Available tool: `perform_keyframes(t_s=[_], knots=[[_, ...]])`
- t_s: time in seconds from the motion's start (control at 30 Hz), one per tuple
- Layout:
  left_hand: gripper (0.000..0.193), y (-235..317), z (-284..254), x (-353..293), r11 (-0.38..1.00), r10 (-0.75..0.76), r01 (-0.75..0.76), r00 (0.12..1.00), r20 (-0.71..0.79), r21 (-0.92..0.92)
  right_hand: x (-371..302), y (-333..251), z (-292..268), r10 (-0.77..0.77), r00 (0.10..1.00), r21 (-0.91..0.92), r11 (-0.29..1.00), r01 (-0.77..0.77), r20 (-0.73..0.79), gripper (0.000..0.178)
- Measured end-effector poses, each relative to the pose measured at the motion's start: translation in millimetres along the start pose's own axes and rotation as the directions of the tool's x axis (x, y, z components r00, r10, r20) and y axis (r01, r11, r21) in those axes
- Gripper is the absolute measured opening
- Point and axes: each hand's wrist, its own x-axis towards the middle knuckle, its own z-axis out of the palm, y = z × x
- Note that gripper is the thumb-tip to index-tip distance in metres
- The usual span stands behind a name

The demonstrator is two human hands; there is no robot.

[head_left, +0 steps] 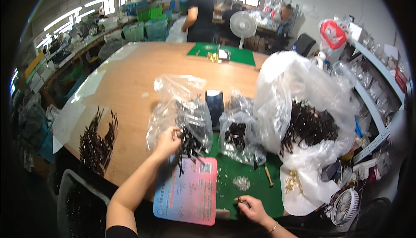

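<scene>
Clear plastic bag (161, 119) is all crinkly and slumped on the bench (125, 82), mouth open toward the near side. It's got a messy tangle of shiny dark strips (193, 142) spilling out, some ends over the top of a blue-and-pink sheet (186, 197), right by the left hand (168, 142). Also a little dark piece (245, 204), mostly hidden in the right hand (255, 211), can't make out its shape.

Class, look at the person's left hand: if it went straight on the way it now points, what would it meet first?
Probably the clear, crumpled plastic bag holding thin black strips, just beyond the left hand; depth is unclear, so the fingertips may already touch it.
</scene>
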Motion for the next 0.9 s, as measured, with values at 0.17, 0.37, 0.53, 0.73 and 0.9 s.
perform_keyframes(t_s=[0.17, 0.37, 0.53, 0.73, 0.9], knots=[[0.043, 10, -11, -15, 0.99, 0.079, -0.08, 0.997, 0.013, 0.114, 0, -25, 3, -0.127, 0.992, -0.057, 0.99, 0.128, 0.021, 0.019], [0.013, 58, -6, -84, 0.965, 0.031, 0.051, 0.952, 0.305, -0.257, -21, -21, -49, 0.096, 0.979, 0.199, 0.978, -0.06, -0.18, 0.017], [0.01, 68, -3, -109, 0.867, -0.024, 0.201, 0.93, 0.366, -0.455, -10, -60, -151, 0.036, 0.845, -0.478, 0.811, -0.337, -0.534, 0.021], [0.03, 72, 25, -127, 0.572, 0.048, 0.295, 0.919, 0.391, -0.765, -1, 48, -182, 0.066, 0.779, -0.603, 0.595, -0.532, -0.623, 0.029], [0.018, 57, 17, -138, 0.811, 0.144, 0.056, 0.946, 0.292, -0.583, -11, 44, -165, 0.12, 0.769, -0.516, 0.676, -0.526, -0.628, 0.026]])
